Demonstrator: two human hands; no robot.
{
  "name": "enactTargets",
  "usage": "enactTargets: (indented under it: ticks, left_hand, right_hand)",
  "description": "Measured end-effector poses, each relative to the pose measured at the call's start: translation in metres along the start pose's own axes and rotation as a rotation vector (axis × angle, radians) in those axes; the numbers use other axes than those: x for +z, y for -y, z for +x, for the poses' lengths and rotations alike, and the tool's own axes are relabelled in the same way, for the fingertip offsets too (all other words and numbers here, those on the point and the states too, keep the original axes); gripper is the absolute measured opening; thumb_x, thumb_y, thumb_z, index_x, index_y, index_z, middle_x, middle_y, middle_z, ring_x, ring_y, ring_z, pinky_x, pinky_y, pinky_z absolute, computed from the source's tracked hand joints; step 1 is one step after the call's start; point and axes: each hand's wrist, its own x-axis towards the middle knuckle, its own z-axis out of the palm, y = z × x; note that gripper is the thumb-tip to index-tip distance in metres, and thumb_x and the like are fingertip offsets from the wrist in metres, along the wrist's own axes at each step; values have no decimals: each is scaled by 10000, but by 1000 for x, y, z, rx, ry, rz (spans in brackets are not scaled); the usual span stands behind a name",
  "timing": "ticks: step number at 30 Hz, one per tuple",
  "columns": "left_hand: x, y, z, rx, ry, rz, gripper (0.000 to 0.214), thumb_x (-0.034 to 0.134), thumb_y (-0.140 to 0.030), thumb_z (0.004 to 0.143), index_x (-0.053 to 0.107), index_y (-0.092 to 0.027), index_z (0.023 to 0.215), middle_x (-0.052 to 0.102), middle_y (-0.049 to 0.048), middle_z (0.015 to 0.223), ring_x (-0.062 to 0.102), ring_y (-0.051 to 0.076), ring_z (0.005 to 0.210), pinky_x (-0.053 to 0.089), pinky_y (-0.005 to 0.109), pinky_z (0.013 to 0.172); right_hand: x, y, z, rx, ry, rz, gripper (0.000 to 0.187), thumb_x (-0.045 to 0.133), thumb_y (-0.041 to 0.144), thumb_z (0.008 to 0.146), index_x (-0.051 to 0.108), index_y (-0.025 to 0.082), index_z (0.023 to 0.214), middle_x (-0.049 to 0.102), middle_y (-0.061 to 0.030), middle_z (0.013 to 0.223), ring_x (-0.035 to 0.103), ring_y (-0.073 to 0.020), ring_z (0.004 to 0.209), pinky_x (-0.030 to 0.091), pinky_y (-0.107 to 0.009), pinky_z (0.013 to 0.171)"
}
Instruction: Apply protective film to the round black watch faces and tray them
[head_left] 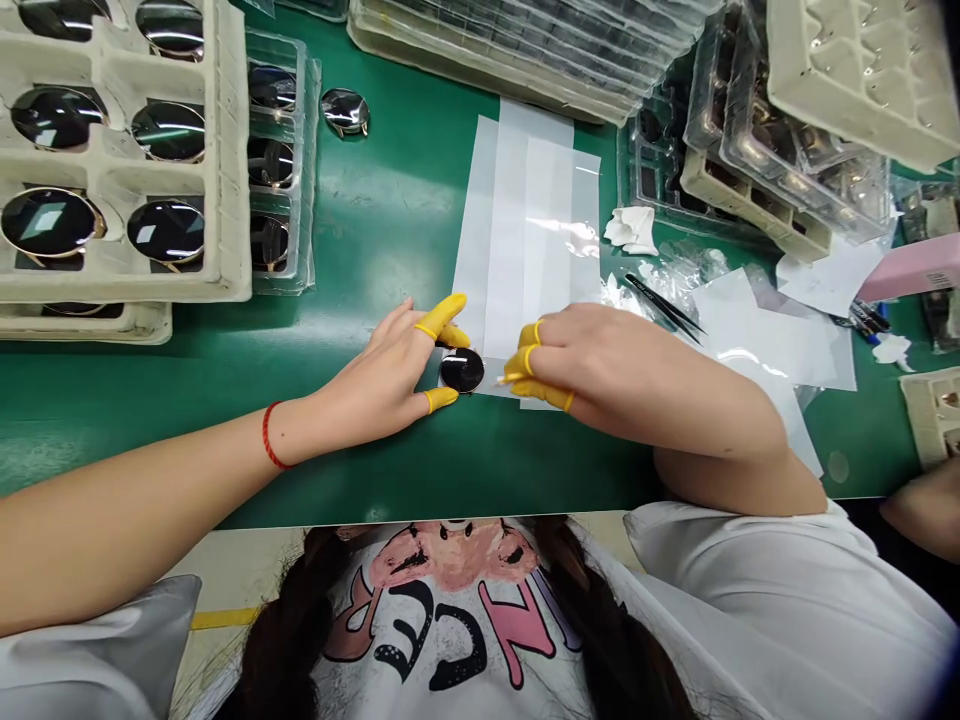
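My left hand [412,365], in yellow finger cots, holds a pair of dark round-lensed sunglasses [462,370] between thumb and fingers at the near edge of the white sheets. One black lens faces up; the rest of the frame is mostly hidden. Just to its right, my right hand [547,365], also in yellow finger cots, is closed in a pinch. A small pale tip shows at its fingers, too small to name. Overlapping white and translucent sheets [506,230] lie on the green table [397,230] beyond and beneath the hands.
Beige trays [236,150] of sunglasses stand at left, beside a clear tray [304,200]. Another pair of sunglasses [346,112] lies alone. Stacked clear trays [525,40] are at the back. To the right are black tweezers [664,308], crumpled paper [631,230] and a person's arm [926,510].
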Motion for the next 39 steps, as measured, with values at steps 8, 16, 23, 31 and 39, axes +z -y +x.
enactTargets:
  ticks: [8, 16, 23, 31, 39]
  left_hand:
    - [3, 2, -3, 37, -46, 28, 720, 553, -239, 937, 138, -208, 1525, 553, 87, 1316, 488, 257, 1303, 191, 620, 1254]
    - [2, 2, -2, 55, -44, 50, 705, 545, -222, 943, 143, -212, 1521, 554, 99, 1333, 493, 268, 1308, 198, 655, 1239]
    - [4, 6, -2, 139, -39, 63, 863, 615, -277, 896, 35, -221, 1533, 434, 161, 1480, 474, 330, 1356, 193, 692, 1229]
    - [6, 7, 6, 50, -29, -40, 452, 618, -270, 876, 357, -259, 1245, 452, 92, 1480, 479, 318, 1388, 143, 664, 1261]
    - [3, 6, 8, -12, -24, -114, 865, 667, -314, 833, 115, -273, 1499, 371, 141, 1553, 346, 353, 1487, 209, 605, 1257]
  right_hand:
    - [24, 16, 25, 69, 114, -69, 222, 458, 120, 969, 596, 167, 801, 582, -60, 769, 458, -171, 707, 222, -302, 612]
    - [11, 15, 4, 84, 122, -69, 221, 433, 111, 966, 581, 174, 815, 561, -45, 737, 425, -157, 628, 204, -310, 591]
    - [22, -12, 21, 16, -48, 162, 358, 365, 386, 1049, 549, 166, 834, 565, -37, 769, 448, -146, 670, 266, -282, 627]
    - [41, 1, 46, 24, -148, -27, 272, 358, 152, 989, 597, 179, 863, 559, -52, 777, 448, -186, 747, 232, -330, 686]
    - [47, -1, 56, 199, -209, 58, 290, 340, 180, 1014, 592, 173, 870, 597, -58, 834, 486, -185, 802, 279, -333, 739]
